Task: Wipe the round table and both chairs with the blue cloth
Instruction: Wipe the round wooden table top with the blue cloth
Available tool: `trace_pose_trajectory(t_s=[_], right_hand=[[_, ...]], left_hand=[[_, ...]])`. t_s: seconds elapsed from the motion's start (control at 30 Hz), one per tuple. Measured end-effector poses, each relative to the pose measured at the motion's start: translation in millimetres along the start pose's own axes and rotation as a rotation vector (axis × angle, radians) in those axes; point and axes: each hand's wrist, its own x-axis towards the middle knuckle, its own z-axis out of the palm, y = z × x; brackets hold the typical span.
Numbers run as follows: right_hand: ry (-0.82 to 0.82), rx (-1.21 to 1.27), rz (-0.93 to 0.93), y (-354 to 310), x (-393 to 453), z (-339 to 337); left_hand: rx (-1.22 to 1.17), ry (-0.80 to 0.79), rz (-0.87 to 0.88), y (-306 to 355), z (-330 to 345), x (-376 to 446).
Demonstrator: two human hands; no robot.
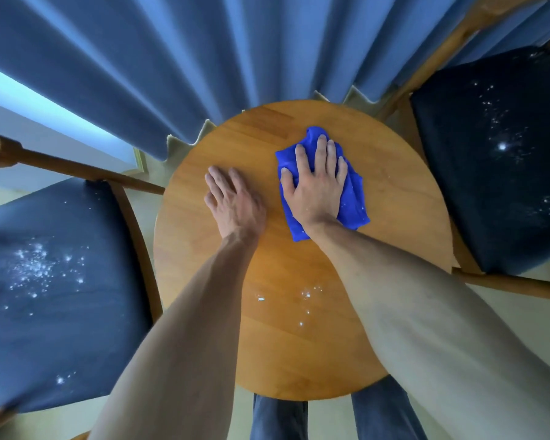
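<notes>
Blue cloth point(353, 204) is seen bunched and creased, bright royal blue, flecked with a few white specks, lying on the far right part of the round table point(299, 344). It is pressed flat by the right hand point(315, 188), fingers spread and fairly straight on top, not curled round it. Left hand point(232, 198) is laid flat on bare wood just beside the cloth, fingers extended, nothing held.

Table top is shown as warm orange-brown wood planks; a small scatter of white crumbs point(302, 300) is left on the near half, between the 2 forearms. Left chair point(54, 281) has a dark blue seat dusted with white specks, wooden frame touching or nearly touching the table edge; which cannot be told. Right chair point(496, 154) has a darker seat, also speckled white, set close against the table's right edge. Blue pleated curtains point(172, 58) hang behind, a bright window strip at far left, pale floor point(505, 312) below.

Far table edge lies near the curtain hem. Bare wood is open left of the left hand and along the near rim.
</notes>
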Motion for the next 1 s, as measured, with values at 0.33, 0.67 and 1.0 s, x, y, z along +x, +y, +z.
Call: trace_pose_trajectory(t_s=[0.33,0.67,1.0], right_hand=[[0.014,-0.023,0.031,80,77,2],[-0.069,0.004,-0.003,91,87,-5],[-0.023,-0.047,0.245,159,13,-20]], left_hand=[[-0.001,0.013,0.006,94,5,28],[-0.026,-0.021,-0.014,139,2,37],[0.070,-0.103,0.094,108,4,-17]])
